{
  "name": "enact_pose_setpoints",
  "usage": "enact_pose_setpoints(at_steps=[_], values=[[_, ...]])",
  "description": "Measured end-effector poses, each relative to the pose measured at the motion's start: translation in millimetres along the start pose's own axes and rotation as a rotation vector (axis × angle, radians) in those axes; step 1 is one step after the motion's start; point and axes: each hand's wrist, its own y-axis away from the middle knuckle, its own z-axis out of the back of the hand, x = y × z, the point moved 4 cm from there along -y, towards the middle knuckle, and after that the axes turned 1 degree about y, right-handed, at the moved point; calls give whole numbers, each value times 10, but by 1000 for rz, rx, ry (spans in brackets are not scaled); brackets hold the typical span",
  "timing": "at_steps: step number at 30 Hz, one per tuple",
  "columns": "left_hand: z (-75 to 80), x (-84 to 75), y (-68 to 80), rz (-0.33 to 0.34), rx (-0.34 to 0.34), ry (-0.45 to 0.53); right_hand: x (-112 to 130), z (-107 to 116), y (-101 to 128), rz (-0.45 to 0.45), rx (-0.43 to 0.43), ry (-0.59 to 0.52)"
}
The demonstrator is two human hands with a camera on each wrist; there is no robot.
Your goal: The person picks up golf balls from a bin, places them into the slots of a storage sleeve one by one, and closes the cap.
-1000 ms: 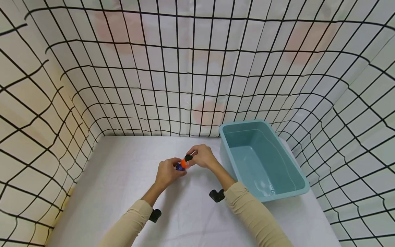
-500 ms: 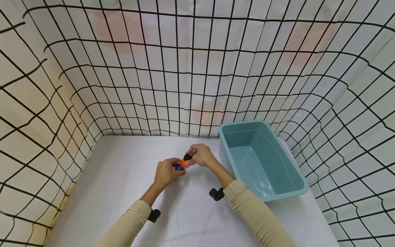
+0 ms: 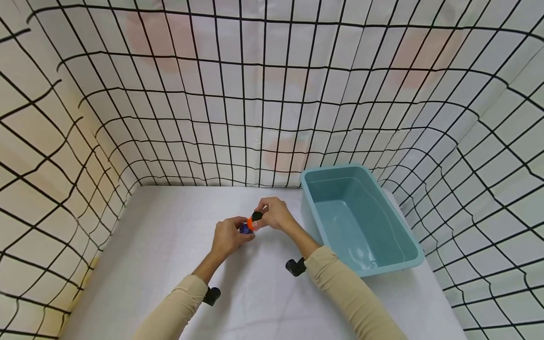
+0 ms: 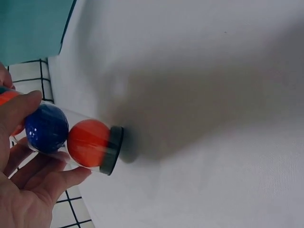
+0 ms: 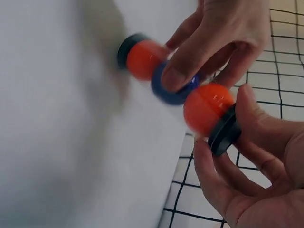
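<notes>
Clear tube [image 4: 76, 142], 2 orange balls, 1 blue, black caps, left hand [image 3: 227, 237] and right hand [image 3: 276, 215] grip curled round it.

The desk [image 3: 161, 264] is covered in a plain white cloth, smooth apart from faint creases, and is closed in at the back and on both sides by a white curtain with a black grid. A teal plastic tub [image 3: 408, 252] stands directly on it and serves as the landmark: it sits at the desk's right side, its long side running from the back curtain toward the front edge, its far short end close to the curtain. The white surface stretches bare-looking to the left of the tub, where soft shadows fall across the cloth.
</notes>
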Motion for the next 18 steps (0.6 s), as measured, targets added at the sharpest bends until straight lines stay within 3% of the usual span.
enact_pose_setpoints(at_steps=[10, 18], values=[[11, 16, 13, 9, -23, 37, -29, -17, -12, 44, -14, -57], [11, 38, 0, 38, -14, 96, -56, -36, -20, 27, -26, -143]])
